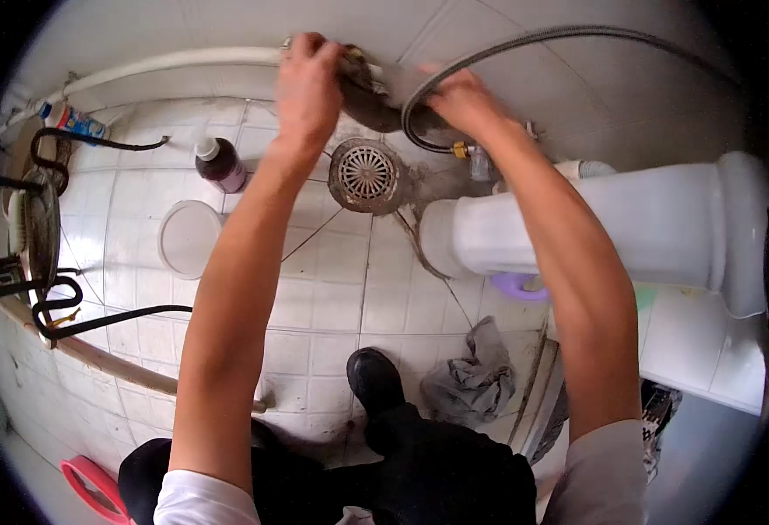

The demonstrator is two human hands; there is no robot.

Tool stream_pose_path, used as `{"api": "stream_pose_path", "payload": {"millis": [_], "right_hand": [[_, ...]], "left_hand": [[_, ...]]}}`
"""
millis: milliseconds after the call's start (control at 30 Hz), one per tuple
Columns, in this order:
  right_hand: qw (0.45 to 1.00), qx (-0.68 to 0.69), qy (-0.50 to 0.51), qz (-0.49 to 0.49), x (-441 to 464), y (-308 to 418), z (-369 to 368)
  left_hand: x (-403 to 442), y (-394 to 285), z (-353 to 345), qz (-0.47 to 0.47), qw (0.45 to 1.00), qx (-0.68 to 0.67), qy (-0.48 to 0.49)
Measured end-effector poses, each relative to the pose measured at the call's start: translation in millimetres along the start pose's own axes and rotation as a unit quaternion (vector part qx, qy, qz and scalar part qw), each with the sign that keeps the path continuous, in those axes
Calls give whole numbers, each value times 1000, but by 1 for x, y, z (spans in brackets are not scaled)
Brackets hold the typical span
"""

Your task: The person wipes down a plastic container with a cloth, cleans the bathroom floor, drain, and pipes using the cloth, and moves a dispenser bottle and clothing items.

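My left hand (308,92) is at the end of the white wall pipe (174,59), its fingers bent around something hidden beside a dark, dirty cloth-like piece (371,103). My right hand (461,98) is blurred, to the right of that dark piece and behind the braided hose (524,39); what its fingers hold, if anything, I cannot make out. The hose curves down to a brass fitting (461,150) below my right hand. A round floor drain (366,177) lies between my forearms.
A dark bottle (220,164) and a white round lid (189,239) are left of my left forearm. The white pedestal (577,223) lies across the right. A grey cloth (472,376) is near my shoe. A metal-legged stool (43,227) stands far left.
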State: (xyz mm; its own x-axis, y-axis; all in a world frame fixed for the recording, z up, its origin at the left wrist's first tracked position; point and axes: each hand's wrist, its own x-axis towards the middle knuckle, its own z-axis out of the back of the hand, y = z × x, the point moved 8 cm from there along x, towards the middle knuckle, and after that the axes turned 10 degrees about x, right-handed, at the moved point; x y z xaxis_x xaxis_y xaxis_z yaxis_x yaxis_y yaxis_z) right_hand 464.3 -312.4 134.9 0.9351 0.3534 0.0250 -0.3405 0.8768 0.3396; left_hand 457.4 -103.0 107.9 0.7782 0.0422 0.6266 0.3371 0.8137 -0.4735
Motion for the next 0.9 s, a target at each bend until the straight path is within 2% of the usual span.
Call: {"api": "stream_pose_path", "payload": {"millis": [33, 67, 100, 200, 267, 367, 400, 433, 500, 533, 633, 667, 700, 800, 867, 900], "right_hand": [[998, 36, -55, 13, 22, -12, -20], [995, 95, -8, 13, 31, 12, -21], [997, 72, -28, 25, 39, 7, -22], [990, 134, -16, 47, 46, -8, -26], [990, 139, -14, 26, 37, -2, -24], [974, 210, -45, 73, 28, -8, -27], [955, 294, -35, 30, 25, -18, -34], [952, 298, -75, -19, 12, -19, -29], [966, 152, -205, 38, -10, -11, -16], [960, 114, -254, 14, -23, -8, -11], [939, 128, -318, -31, -55, -1, -10], [926, 153, -342, -43, -64, 4, -10], [912, 178, -367, -52, -71, 16, -4], [905, 104, -409, 54, -90, 81, 14], [904, 122, -377, 162, -79, 134, 16], [900, 127, -360, 209, -78, 158, 14]], "left_hand": [[2, 0, 9, -12, 998, -11, -55], [5, 4, 11, -6, 998, -20, -67], [4, 9, 14, 2, 997, -27, -77], [3, 8, 22, -6, 996, -43, -80], [-6, 6, 10, -39, 997, -31, -51], [-14, -24, 6, -99, 995, -28, -2], [-17, -26, -5, -95, 993, -44, 48], [-16, -35, -6, -106, 992, -37, 57], [-14, -46, -5, -126, 989, -12, 74], [-13, -49, -7, -127, 989, 17, 77], [-14, -56, -22, -199, 971, 99, 86], [-14, -58, -28, -220, 960, 163, 62], [-12, -55, -30, -216, 961, 158, 73], [-7, -53, -36, -201, 965, 137, 94], [-10, -49, -30, -204, 967, 138, 67], [-9, -38, -25, -173, 972, 147, 54]]}}
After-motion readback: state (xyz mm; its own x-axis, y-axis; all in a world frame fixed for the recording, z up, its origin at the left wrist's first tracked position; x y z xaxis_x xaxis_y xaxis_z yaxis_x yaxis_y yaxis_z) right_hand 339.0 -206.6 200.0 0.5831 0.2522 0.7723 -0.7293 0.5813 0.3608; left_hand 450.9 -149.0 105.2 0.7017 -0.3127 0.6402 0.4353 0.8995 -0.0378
